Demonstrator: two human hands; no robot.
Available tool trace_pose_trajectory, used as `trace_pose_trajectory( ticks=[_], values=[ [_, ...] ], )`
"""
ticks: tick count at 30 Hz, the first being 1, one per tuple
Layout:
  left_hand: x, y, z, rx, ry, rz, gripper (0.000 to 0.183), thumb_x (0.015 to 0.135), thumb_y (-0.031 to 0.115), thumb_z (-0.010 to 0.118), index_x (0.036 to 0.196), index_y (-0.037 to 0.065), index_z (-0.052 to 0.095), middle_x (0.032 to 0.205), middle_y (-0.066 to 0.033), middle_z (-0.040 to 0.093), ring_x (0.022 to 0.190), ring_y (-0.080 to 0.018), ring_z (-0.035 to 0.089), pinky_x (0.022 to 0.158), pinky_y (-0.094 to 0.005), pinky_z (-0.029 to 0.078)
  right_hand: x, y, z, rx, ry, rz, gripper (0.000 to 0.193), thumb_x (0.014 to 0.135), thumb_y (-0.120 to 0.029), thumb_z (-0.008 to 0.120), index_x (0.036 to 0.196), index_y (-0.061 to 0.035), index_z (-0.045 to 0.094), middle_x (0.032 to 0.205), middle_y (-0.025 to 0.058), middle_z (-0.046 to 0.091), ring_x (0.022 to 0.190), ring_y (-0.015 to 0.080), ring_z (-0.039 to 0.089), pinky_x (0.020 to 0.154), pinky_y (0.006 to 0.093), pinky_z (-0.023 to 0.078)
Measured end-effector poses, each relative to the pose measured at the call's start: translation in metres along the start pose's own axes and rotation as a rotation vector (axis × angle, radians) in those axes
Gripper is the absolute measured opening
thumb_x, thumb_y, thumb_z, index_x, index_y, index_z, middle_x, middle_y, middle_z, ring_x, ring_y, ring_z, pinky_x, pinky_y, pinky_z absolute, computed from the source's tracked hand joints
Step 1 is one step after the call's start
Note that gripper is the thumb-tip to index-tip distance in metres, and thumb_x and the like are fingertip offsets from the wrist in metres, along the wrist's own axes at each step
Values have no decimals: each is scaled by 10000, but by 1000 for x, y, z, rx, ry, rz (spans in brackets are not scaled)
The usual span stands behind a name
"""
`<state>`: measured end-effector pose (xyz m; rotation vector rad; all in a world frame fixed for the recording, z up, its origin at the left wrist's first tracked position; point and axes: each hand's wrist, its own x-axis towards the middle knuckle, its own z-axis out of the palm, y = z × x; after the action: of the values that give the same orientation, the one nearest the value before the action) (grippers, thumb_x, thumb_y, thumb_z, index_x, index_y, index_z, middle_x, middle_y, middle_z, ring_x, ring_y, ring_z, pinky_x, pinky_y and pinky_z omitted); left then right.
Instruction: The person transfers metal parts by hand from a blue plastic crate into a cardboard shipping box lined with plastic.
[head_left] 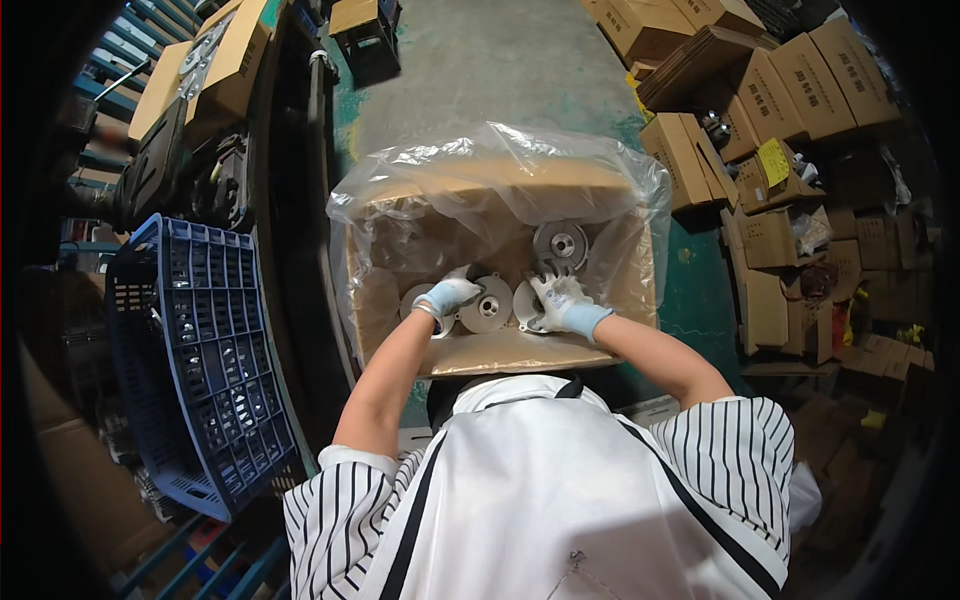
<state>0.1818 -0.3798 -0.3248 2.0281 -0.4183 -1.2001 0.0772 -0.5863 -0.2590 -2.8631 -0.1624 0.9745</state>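
Note:
A cardboard box (500, 356) lined with clear plastic film (520, 145) stands in front of me, with several round metal discs inside. My left hand (452, 291), in a white and light-blue glove, has its fingers curled at the edge of the middle disc (488, 306), which has a raised hub. Another disc (412, 297) lies partly under that hand. My right hand (566, 304), gloved alike, grips a disc (524, 306) at the near right, covering much of it. Farther back on the right sits a darker disc (561, 244), untouched.
A blue plastic crate (215, 350) stands on edge at my left, beside a dark bench rail (300, 250). An open carton with metal parts (205, 65) is at the far left. Many cardboard cartons (790, 95) are stacked along the right. A small stool (362, 40) stands ahead.

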Motion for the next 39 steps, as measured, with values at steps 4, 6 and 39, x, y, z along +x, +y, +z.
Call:
trace_pose_trajectory(
  ticks=[4,6,39],
  values=[
    [-8,28,0,103,28,13,355,828,149,590,1172,60,587,1034,-121,658,868,-230,610,767,-336,472,7,-4,14,-58,-152,102,1176,589,-565,763,1464,-103,127,1504,201,159,1377,372,186,1094,519,221],
    [-11,30,-2,187,9,-95,355,828,133,582,1176,63,587,1067,-131,651,913,-246,612,801,-335,469,11,-5,26,-83,32,81,1065,594,-556,769,1405,-44,306,1429,222,336,1314,361,346,1041,487,336],
    [-13,41,70,975,-109,-95,1075,661,442,739,1485,193,96,1525,-175,138,1378,-415,183,1059,-643,161,15,-20,35,50,-155,173,1114,672,-640,626,1483,-115,73,1540,159,22,1422,315,-3,1086,601,4]
  ],
)
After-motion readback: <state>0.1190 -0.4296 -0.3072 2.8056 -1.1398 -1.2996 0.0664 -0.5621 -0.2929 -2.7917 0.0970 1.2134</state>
